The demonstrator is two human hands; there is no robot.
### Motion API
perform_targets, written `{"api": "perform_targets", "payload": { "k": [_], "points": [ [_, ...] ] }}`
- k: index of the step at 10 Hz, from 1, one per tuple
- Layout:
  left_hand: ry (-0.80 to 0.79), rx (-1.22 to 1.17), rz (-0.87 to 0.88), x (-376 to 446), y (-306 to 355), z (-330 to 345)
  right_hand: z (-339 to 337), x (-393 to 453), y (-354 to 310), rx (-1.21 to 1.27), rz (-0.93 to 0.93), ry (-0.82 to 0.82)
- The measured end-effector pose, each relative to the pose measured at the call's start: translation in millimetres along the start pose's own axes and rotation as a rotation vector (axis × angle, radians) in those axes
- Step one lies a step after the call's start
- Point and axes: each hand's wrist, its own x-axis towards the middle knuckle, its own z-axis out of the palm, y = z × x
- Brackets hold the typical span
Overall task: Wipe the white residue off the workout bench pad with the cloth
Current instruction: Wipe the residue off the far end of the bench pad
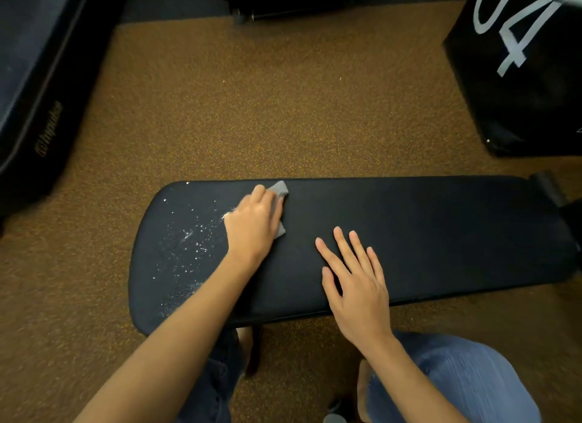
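Across the lower half of the head view lies the pad (409, 233), long, black and level, over the speckled brown floor (252, 107). Dark equipment stands at the left, top and right edges, well apart from the work.

I judge the task part done. From the middle of the pad to its right end, the surface shows no white. On the left end the residue (189, 237) remains: scattered white specks running from near the far edge to the near edge, with a denser heap touching the heel of my left hand (253, 224).

My left hand presses the cloth (280, 190) flat to the pad, just right of the residue. Its fingers lie curved over the cloth and hold it down. Grey corners of the cloth show beyond the fingertips and beside the palm; the rest is hidden under the hand.

My right hand (356, 284) rests on the pad near its middle, fingers straight and spread, grasping nothing. I judge that it steadies the bench.

Remaining work: sweep the cloth over the left end until the specks and the heap are cleared.
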Motion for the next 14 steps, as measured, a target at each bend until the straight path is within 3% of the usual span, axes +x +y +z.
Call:
{"api": "perform_targets", "payload": {
  "k": [1,2,4,5,6,7,9,11,12,13,14],
  "points": [
    [0.006,-0.052,0.033,-31.2,20.0,-9.3,0.1,0.1,-0.5,0.001,-0.002,0.012],
    [-0.025,-0.058,0.172,-57.1,29.0,-16.6,-0.2,0.8,0.1,0.002,-0.004,0.014],
    [-0.008,0.106,-0.018,4.6,-19.4,4.1,0.3,1.2,1.1,0.038,-0.006,0.018],
    [-0.008,0.071,-0.14,22.0,-34.0,4.7,1.2,1.3,0.7,0.035,-0.007,0.015],
    [0.009,0.057,-0.167,4.6,-18.1,-3.1,0.9,1.4,0.3,0.035,-0.006,0.016],
    [-0.052,0.023,-0.058,-30.7,-4.5,-12.5,-0.1,0.7,0.1,0.015,-0.005,0.009],
    [-0.076,0.011,-0.181,12.2,-43.7,-7.9,-0.1,2.2,0.4,0.051,-0.01,0.006],
    [-0.075,-0.049,-0.201,-19.0,-27.0,-12.7,-1.6,1.6,-2.3,0.05,0.0,0.016],
    [-0.134,-0.121,-0.214,-45.3,-12.6,-30.2,-4.9,5.9,-10.8,0.043,0.044,0.032],
    [-0.291,-0.306,-0.279,-55.1,-8.2,-51.6,-5.5,16.5,-30.1,0.106,0.054,0.039],
    [-0.294,-0.538,-0.325,-65.5,-22.6,-74.4,-2.1,32.2,-59.8,0.2,-0.022,0.022]
  ]
}}
